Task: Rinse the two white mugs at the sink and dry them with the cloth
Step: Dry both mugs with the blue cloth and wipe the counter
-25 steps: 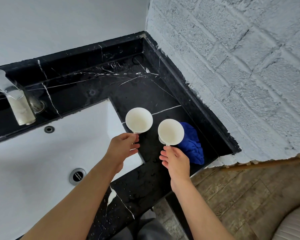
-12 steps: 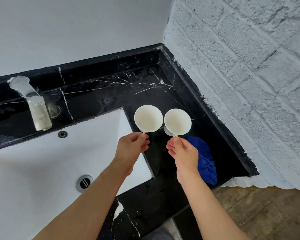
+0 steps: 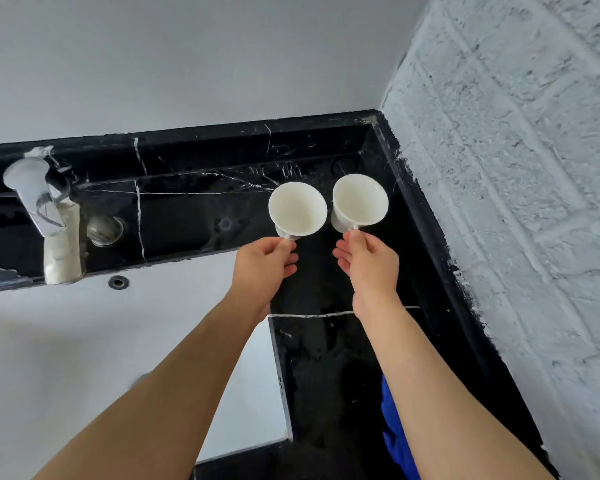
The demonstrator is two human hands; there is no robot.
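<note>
Two white mugs are held side by side above the black marble counter (image 3: pixel 326 358), both upright with their empty insides facing me. My left hand (image 3: pixel 264 268) pinches the handle of the left mug (image 3: pixel 297 207). My right hand (image 3: pixel 369 263) grips the handle of the right mug (image 3: pixel 360 199). The blue cloth (image 3: pixel 394 434) lies on the counter near the front edge, mostly hidden under my right forearm. The white sink basin (image 3: pixel 66 341) is to the left, below my left arm.
A chrome faucet (image 3: pixel 45 216) stands at the back left, with the overflow hole (image 3: pixel 118 282) under it. A rough white brick wall (image 3: pixel 516 202) borders the counter on the right, a smooth wall at the back.
Both hands have carried the mugs away from the cloth, farther toward the back of the counter. The view has tilted up, so the cloth now sits low under my right arm.
</note>
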